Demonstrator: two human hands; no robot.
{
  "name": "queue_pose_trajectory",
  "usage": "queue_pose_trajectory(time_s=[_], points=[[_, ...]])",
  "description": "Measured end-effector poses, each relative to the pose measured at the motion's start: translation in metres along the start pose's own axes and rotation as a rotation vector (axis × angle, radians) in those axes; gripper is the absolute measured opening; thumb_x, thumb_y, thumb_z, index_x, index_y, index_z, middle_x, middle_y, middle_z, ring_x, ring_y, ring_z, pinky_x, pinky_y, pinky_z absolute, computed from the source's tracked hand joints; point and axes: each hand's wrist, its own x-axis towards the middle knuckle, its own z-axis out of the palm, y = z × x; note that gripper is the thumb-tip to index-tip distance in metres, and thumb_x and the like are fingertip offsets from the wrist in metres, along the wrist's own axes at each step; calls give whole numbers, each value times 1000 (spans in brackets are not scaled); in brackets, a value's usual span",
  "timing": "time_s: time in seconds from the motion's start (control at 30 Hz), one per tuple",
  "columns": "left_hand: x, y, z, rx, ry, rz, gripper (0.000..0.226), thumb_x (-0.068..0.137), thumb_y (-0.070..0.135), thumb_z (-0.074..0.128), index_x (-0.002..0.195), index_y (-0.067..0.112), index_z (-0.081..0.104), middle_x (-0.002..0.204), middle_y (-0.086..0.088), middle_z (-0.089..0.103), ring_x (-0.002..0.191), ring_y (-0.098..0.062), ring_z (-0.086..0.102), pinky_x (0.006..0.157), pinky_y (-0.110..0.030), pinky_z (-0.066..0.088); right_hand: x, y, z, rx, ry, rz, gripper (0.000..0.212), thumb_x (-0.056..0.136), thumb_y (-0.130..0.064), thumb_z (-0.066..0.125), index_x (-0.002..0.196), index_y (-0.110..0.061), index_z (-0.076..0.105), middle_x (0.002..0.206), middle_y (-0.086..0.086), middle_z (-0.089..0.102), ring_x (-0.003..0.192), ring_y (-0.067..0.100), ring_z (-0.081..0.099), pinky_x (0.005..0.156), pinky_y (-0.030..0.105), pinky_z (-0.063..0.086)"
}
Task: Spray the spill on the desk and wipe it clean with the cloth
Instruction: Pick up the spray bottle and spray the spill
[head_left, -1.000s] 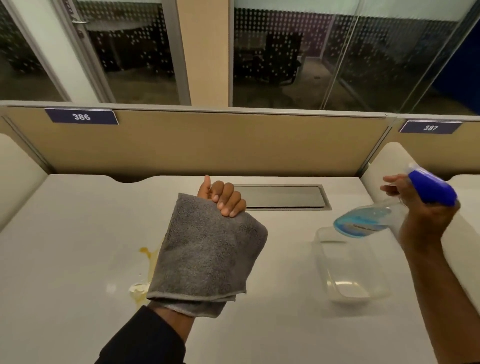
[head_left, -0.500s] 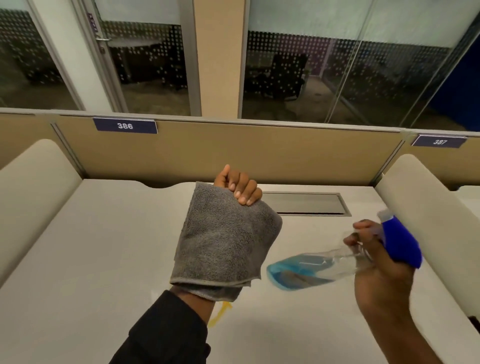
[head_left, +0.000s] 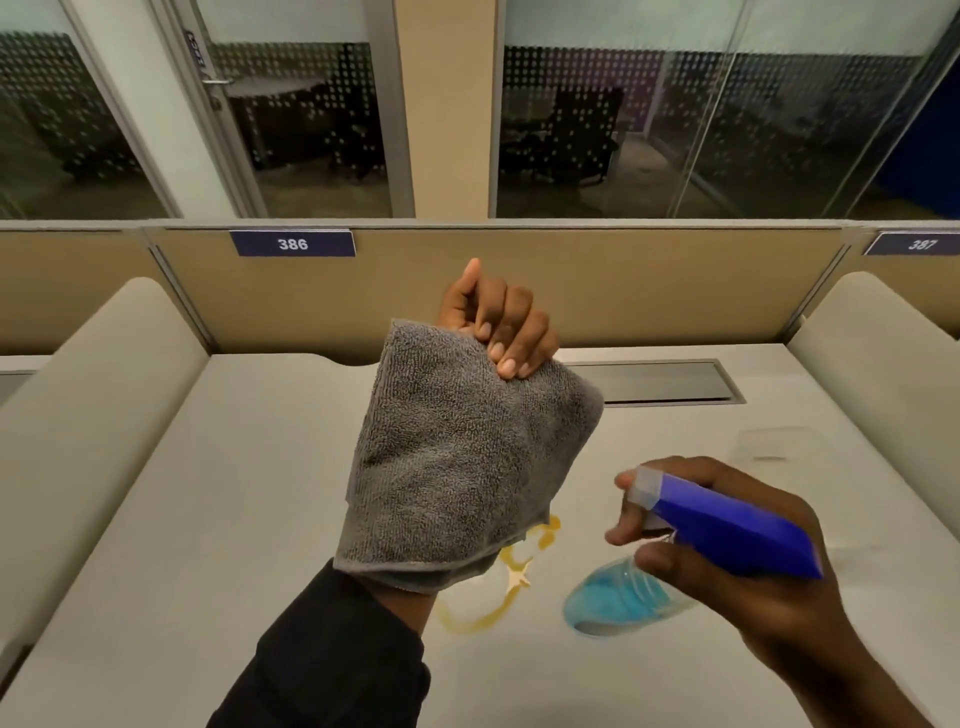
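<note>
Above the yellow spill (head_left: 498, 587) on the desk (head_left: 208, 519), the left hand (head_left: 493, 317) grips the soft, limp cloth (head_left: 457, 467) bunched; the right hand (head_left: 727, 561) clasps the light, rigid spray bottle (head_left: 675, 551) just right of it, finger at the trigger.

The cloth (head_left: 457, 467) is grey terry — rough, looped pile with a stitched hem. The spray bottle (head_left: 623, 597) has a clear plastic body and a glossy blue plastic head. The bench (head_left: 234, 493) is smooth, pale and matt — the yellow spill (head_left: 478, 618) on it glistens.
</note>
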Motion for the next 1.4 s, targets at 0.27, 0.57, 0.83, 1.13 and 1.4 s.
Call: queue_pose_trajectory(time_s=[0.27,0.57,0.83,1.13,1.4], points=[[0,21,25,70,-55,-24,62,93,36,18,39,6,22,32,-5,20,23,-18,39,38,-16,27,17,-31,48,-79,-54,-30,17,94,-27,72,86,-12,72,78,2,68,72,23,67,71,46,56],[-4,21,31,64,-81,12,63,93,37,19,38,7,20,33,-3,14,23,-18,39,38,-16,29,38,-57,78,-178,67,-182,25,91,-35,66,78,-14,64,69,-7,59,65,22,59,58,40,47],[-4,31,36,61,-16,38,62,92,36,21,37,8,15,32,-3,10,23,-16,43,36,-15,27,36,-35,78,-268,51,-198,31,92,-34,65,73,-10,61,67,-3,56,63,21,55,56,43,44],[-6,39,38,61,8,74,61,92,35,21,37,8,13,31,-2,11,23,-16,45,37,-13,29,19,-10,63,-261,72,-150,27,90,-36,64,77,-12,65,71,-10,59,65,19,57,55,40,47],[-7,50,35,62,29,106,61,93,34,22,39,10,11,29,-3,31,23,-16,45,37,-13,29,4,24,37,-300,191,-70,35,90,-39,62,70,-11,67,67,0,64,66,25,61,61,47,49]])
